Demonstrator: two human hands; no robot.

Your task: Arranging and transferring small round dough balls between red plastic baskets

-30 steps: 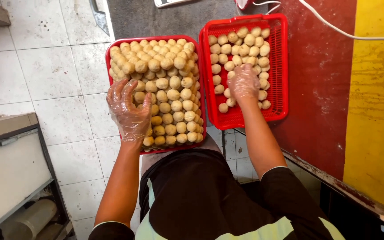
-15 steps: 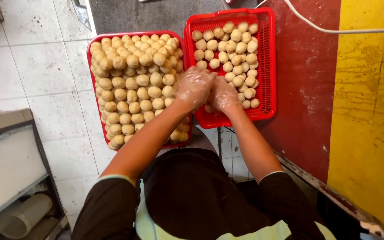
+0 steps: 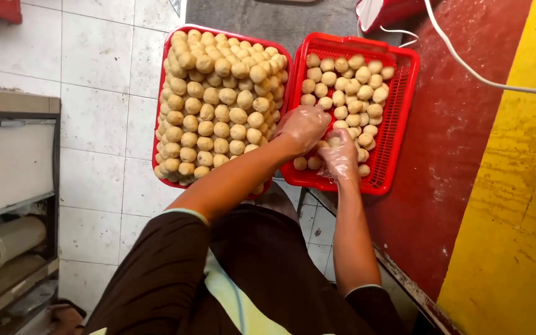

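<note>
Looking down from the head camera, nearest is the person's dark apron and sleeves, then two bare forearms reaching forward. Both hands wear thin clear gloves. A moment ago they met between the baskets; now both are over the near end of the right basket (image 3: 404,111), so the work has moved from the full side to the part-filled one. The left hand (image 3: 303,127) lies curled at the inner rim of this basket; I cannot tell if it holds something. The right hand (image 3: 340,155) is closed loosely around one dough ball (image 3: 333,142), low among the others. Further out, the dough balls (image 3: 348,87) cover most of the right basket in one layer. The left basket (image 3: 159,111) is heaped full. Beyond, a white cable (image 3: 466,65) crosses the red floor.
</note>
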